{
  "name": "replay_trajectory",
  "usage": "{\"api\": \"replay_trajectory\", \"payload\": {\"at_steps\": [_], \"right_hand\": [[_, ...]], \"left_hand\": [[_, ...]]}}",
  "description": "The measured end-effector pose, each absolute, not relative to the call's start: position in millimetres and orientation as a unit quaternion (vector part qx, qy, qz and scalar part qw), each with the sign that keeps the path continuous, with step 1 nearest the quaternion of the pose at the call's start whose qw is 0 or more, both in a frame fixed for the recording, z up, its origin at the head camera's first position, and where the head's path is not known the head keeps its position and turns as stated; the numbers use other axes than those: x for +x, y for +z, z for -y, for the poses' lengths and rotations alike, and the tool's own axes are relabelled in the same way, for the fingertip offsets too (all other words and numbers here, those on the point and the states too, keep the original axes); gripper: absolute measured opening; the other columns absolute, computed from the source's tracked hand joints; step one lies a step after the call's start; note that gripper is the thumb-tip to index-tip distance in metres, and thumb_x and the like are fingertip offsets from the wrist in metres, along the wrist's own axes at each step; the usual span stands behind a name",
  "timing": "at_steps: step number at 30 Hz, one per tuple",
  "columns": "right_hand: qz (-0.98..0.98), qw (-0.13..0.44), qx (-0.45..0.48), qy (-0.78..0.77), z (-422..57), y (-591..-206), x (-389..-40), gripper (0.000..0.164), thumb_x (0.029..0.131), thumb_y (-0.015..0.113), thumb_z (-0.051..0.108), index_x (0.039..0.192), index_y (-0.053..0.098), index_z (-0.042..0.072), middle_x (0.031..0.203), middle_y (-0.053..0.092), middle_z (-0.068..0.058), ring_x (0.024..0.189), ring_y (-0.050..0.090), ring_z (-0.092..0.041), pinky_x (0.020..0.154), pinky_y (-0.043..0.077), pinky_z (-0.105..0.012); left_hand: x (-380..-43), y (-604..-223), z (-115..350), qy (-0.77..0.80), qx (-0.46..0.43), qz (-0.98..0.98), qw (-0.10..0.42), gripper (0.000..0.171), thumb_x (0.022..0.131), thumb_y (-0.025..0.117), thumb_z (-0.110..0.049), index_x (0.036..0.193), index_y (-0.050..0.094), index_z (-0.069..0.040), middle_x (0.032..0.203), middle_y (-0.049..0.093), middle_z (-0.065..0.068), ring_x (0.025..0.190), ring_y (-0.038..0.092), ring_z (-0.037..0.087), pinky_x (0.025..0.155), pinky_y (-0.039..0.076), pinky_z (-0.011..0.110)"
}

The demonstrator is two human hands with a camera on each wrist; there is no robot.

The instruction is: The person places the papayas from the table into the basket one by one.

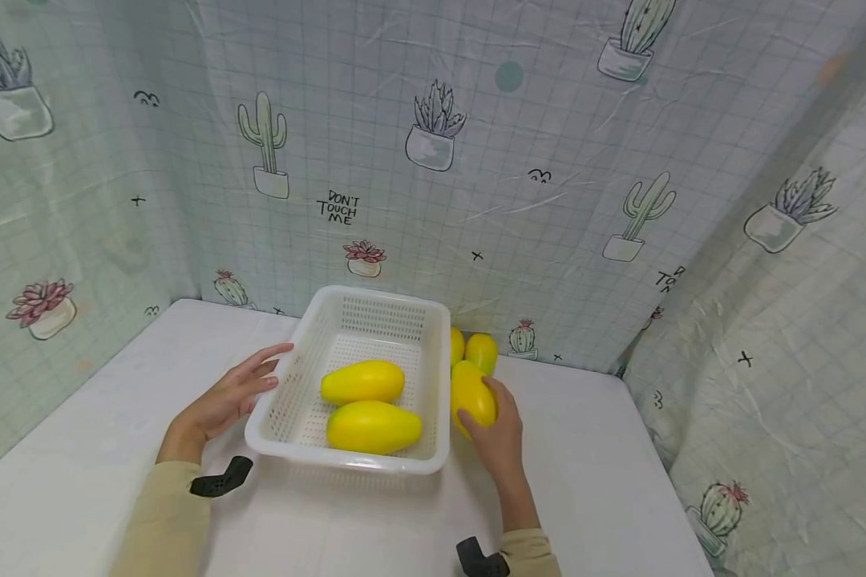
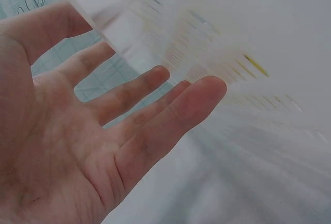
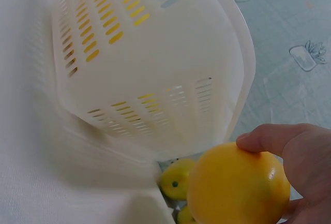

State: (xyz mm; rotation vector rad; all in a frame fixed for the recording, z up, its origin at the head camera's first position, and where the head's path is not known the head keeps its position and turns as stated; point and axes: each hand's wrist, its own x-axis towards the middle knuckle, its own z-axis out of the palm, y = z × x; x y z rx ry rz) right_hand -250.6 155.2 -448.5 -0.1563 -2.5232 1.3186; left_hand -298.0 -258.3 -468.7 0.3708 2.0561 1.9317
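A white perforated plastic basket [image 1: 296,401] stands on the table with two yellow papayas, one papaya [image 1: 364,381] behind another papaya [image 1: 374,427]. At its left side is my left hand [image 1: 234,397], fingers spread and fairly straight, fingertips right at the basket's rim and wall. The left wrist view shows the open palm [image 2: 57,146] beside the basket's side. To the right of the basket my right hand [image 1: 501,425] grips another yellow papaya [image 1: 471,391] between thumb and fingers. In the right wrist view that papaya [image 3: 235,188] is large and close, beside the basket's outer wall.
Two more papayas lie behind the held one, one papaya [image 1: 482,351] in full sight and another papaya [image 1: 457,346] partly hidden by the basket. A white cloth covers the table [image 1: 577,465]. Cactus-printed curtains [image 1: 476,200] hang behind and at both sides.
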Motion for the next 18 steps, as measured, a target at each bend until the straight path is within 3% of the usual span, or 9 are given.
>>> {"api": "replay_trajectory", "payload": {"at_steps": [18], "right_hand": [[0.865,0.153,-0.049,0.475,-156,-436,-246,0.062,0.077,0.071,0.028,0.131,0.043,0.027,0.139,0.041,0.001,0.120,0.043,-0.023,0.102,0.038,-0.048]], "left_hand": [[-296,-466,259,0.670,0.147,-0.712,0.151,0.053,0.096,0.043,-0.021,0.145,0.022,-0.029,0.152,0.014,0.011,0.109,0.057,0.013,0.085,0.053,0.036]]}}
